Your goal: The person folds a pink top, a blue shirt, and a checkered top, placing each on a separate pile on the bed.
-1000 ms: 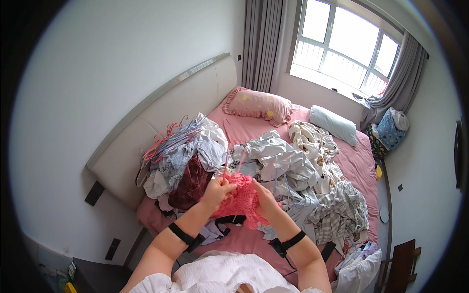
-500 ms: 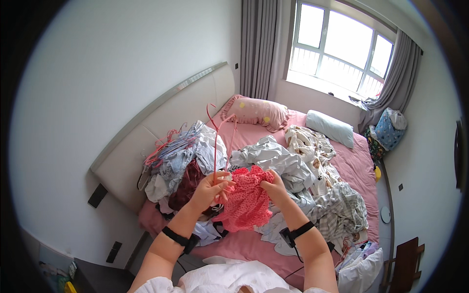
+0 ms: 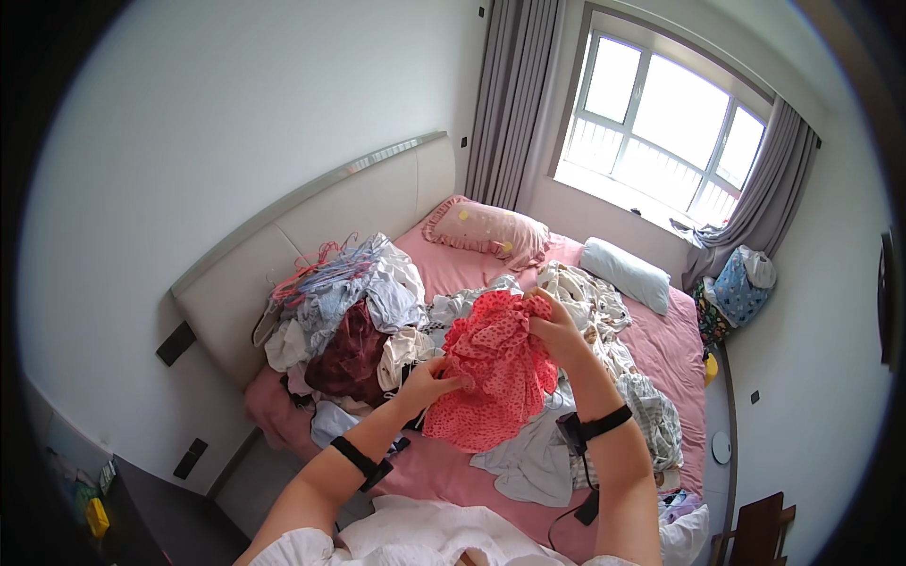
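Note:
A coral-red garment (image 3: 489, 401) with a dotted, openwork-like pattern hangs spread in the air over the bed, held between both hands. My left hand (image 3: 429, 385) pinches its lower left edge. Higher up, my right hand (image 3: 555, 328) grips the upper right corner, fingers closed on the cloth. Just left of it lies a heap of clothes with a dark red velvety piece (image 3: 349, 354), a cream piece (image 3: 406, 354) and a bundle of blue and red hangers (image 3: 326, 269) on top. What kind of garment I hold cannot be made out.
Pink bedding (image 3: 439, 476) covers the bed, with a padded headboard (image 3: 302, 222) at the left. Checked cloth (image 3: 651, 424) and white patterned cloth (image 3: 590, 297) lie on the right. A frilled pink pillow (image 3: 491, 231) and a pale blue pillow (image 3: 625, 274) are at the far side.
The red hanger that was in my left hand no longer shows. The garment is spread wider, with my right hand raised and my left hand lower on its edge.

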{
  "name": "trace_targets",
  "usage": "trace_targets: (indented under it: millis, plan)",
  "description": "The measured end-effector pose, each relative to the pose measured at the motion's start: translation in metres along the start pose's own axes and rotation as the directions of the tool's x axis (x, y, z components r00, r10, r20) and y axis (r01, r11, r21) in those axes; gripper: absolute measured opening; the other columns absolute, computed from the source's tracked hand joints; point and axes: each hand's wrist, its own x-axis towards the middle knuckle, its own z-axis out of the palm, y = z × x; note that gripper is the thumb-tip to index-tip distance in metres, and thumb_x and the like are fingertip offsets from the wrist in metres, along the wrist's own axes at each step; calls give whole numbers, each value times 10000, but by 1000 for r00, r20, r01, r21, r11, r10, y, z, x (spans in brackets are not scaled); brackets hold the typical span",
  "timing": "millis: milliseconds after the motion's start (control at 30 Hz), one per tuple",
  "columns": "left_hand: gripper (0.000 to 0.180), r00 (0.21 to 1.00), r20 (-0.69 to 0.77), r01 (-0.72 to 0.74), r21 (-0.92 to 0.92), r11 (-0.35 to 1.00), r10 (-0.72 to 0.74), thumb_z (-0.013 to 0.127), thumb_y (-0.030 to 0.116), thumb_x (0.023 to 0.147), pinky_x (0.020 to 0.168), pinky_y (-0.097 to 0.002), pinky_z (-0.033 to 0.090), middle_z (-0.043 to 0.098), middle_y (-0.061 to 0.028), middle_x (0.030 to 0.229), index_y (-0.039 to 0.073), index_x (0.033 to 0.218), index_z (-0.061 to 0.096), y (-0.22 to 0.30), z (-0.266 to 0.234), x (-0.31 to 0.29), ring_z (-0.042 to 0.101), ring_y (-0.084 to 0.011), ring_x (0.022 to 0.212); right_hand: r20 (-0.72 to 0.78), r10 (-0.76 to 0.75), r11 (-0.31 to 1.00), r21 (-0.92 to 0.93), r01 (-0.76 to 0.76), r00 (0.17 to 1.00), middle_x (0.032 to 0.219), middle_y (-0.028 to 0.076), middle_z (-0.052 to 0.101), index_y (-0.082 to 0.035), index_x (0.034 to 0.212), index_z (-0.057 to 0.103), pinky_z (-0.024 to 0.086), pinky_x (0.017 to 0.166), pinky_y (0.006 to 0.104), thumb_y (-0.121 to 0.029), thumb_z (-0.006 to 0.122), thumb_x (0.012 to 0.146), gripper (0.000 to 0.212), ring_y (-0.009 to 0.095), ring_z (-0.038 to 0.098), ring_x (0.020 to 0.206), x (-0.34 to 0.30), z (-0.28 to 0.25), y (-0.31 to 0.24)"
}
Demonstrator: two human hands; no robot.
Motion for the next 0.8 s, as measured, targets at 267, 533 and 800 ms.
trace_targets:
  millis: [267, 533, 800]
  plan:
    - [278, 917, 183, -361, 759, 541, 355, 712, 286, 678, 641, -380, 466, 618, -187, 758, 62, 830, 648, -72, 18, 47, 612, -350, 754, -50, -30, 969, 244, 41, 998, 834, -12, 494, -60, 1035, 500, 420, 650, 192, 71, 432, 778, 296, 64, 492, 731, -25, -31, 21]
    - [123, 989, -79, 137, 189, 972, -124, 594, 96, 738, 409, -234, 349, 567, -9, 652, 34, 837, 632, 20, -34, 46, 498, -84, 513, -83, -51, 543, -839, -42, 995, 962, 105, 591, -67, 1100, 522, 461, 776, 318, -304, 716, 721, 487, 214, 575, 901, -68, -56, 44]
    - [119, 989, -113, 119, 276, 954, -91, 550, 48, 731, 399, -205, 315, 534, 14, 628, 37, 824, 622, 32, -52, 47, 444, -63, 470, 71, 467, 363, -924, -118, 881, 1033, 109, 633, -43, 1119, 567, 508, 770, 342, -230, 703, 697, 482, 261, 635, 886, -48, -16, 58]
